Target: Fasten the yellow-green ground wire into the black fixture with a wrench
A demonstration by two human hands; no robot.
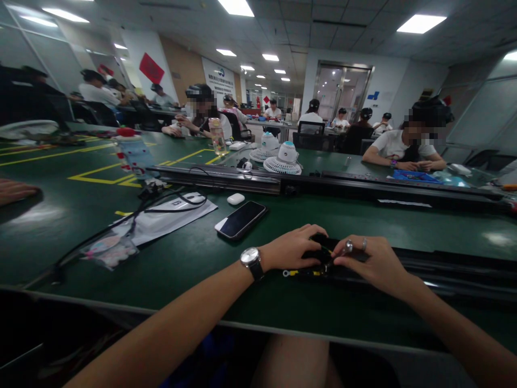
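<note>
A long black rail (452, 275) lies along the near side of the table, its left end between my hands. My left hand (294, 249), with a watch on the wrist, curls its fingers over that dark end and grips it. Thumb and fingers of my right hand (374, 261), which wears rings, are pinched together at the same end; what sits between them is too small and dark to make out. Below my left fingertips, a yellow wire with a ring terminal (287, 274) sticks out to the left.
A phone (241, 220) and a white earbud case (236, 199) lie beyond my left arm. Left of them are a paper sheet (173, 215), black cables and a small plastic bag (111, 250). Another black rail (226, 180) crosses the table, with white fans (283, 159) behind. Co-workers sit opposite.
</note>
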